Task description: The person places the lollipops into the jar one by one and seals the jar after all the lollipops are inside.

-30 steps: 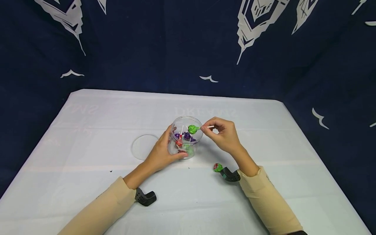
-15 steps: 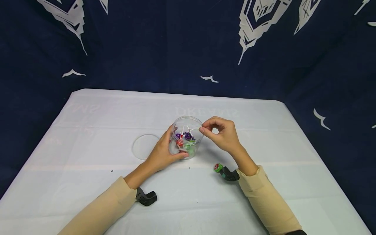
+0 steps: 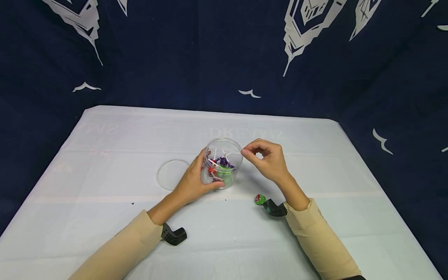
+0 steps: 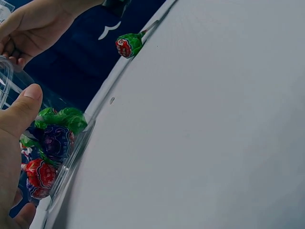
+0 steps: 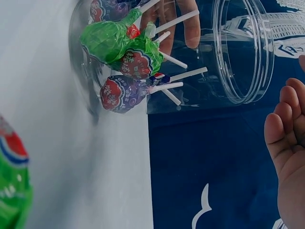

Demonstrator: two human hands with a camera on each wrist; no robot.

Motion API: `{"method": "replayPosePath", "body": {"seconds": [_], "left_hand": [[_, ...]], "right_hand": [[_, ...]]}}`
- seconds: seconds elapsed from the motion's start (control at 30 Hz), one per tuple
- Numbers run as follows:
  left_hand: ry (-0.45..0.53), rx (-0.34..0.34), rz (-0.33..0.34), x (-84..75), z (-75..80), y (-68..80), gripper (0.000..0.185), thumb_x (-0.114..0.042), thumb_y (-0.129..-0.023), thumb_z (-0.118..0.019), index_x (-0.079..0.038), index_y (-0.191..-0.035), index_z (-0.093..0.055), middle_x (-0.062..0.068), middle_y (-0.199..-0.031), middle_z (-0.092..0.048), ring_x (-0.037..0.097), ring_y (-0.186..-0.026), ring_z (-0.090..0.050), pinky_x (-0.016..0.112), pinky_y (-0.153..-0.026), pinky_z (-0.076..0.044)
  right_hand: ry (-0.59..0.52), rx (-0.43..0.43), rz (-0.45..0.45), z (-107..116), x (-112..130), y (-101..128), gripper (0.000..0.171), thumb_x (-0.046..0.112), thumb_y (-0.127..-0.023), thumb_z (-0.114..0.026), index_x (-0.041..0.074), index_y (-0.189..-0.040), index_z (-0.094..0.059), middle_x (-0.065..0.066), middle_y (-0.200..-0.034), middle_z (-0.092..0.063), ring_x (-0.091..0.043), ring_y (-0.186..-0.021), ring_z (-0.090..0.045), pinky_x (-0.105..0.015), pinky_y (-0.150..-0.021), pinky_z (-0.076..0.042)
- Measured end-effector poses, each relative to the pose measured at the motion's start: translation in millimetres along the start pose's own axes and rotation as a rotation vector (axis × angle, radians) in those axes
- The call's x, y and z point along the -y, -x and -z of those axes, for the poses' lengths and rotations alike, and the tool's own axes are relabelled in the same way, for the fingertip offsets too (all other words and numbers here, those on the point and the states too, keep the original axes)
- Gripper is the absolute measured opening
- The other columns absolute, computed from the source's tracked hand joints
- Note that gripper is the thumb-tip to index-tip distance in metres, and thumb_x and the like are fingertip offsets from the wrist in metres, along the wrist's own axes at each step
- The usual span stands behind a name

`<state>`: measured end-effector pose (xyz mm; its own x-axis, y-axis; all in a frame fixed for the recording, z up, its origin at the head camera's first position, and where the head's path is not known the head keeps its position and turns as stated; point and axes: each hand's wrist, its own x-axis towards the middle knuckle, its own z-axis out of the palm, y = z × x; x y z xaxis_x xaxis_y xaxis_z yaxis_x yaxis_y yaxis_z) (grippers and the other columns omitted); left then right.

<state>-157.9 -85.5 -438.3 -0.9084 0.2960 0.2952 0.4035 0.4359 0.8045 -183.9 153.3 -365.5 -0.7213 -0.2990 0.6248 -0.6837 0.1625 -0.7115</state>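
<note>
We see the left hand [image 3: 191, 182] wrapped around the side of a clear round plastic jar [image 3: 223, 163], fingers and thumb curled on its wall, with the jar standing upright on the white-covered bench [image 3: 105, 217]. Inside lie several wrapped lollipops [image 5: 125, 57] in green, purple and red foil, their white sticks pointing up toward the open mouth. The right hand [image 3: 267, 159] hovers just beside the jar's rim, thumb and forefinger tips drawn close together; we see nothing between them, and the wrist view shows only loosely curled fingers [image 5: 286, 143].

One more green-and-red wrapped lollipop [image 3: 259, 199] lies on the bench near the right wrist, well apart from the jar. The jar's clear flat round lid [image 3: 172, 174] rests on the bench just to the left of the left hand.

In our judgement, the main risk is the jar itself: it is light and slick, and a nudge on the rim from the right hand could tip it if the left hand's hold loosens. The upright sticks could also block or catch anything brought down through the mouth. The loose lollipop sits close under the right forearm, so we think a sweep of the sleeve [image 3: 322, 241] might roll it away. The transparent lid is hard to make out against the white cloth and could be knocked aside.
</note>
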Motion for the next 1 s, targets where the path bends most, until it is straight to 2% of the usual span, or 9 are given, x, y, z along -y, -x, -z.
{"method": "replayPosePath", "body": {"seconds": [0.57, 0.87, 1.0], "left_hand": [[0.006, 0.0, -0.007, 0.8, -0.1, 0.8, 0.112, -0.039, -0.073, -0.088, -0.016, -0.158, -0.018, 0.014, -0.151, -0.038, 0.028, -0.139, -0.038, 0.049, -0.112, -0.033], [-0.006, 0.001, 0.011, 0.3, 0.0, 1.3, 0.114, -0.04, -0.073, -0.088, -0.016, -0.158, -0.016, 0.015, -0.153, -0.036, 0.03, -0.139, -0.037, 0.05, -0.112, -0.033], [-0.007, 0.001, 0.005, 0.5, -0.7, 0.8, 0.114, -0.04, -0.073, -0.088, -0.016, -0.158, -0.016, 0.015, -0.153, -0.037, 0.03, -0.139, -0.037, 0.05, -0.112, -0.033]], "right_hand": [[0.016, -0.016, -0.006, 9.5, -0.8, 10.0, 0.009, -0.02, -0.08, -0.068, -0.01, -0.082, -0.068, -0.016, -0.078, -0.067, -0.011, -0.073, -0.061, -0.019, -0.065, -0.052], [0.02, -0.03, -0.017, 17.9, -2.6, 19.8, 0.009, -0.021, -0.08, -0.067, -0.012, -0.082, -0.067, -0.006, -0.08, -0.069, -0.011, -0.074, -0.061, -0.019, -0.067, -0.052], [0.02, -0.036, -0.016, 20.2, -2.4, 22.8, 0.011, -0.021, -0.08, -0.066, -0.011, -0.083, -0.068, -0.007, -0.08, -0.069, -0.011, -0.074, -0.061, -0.019, -0.067, -0.052]]}}
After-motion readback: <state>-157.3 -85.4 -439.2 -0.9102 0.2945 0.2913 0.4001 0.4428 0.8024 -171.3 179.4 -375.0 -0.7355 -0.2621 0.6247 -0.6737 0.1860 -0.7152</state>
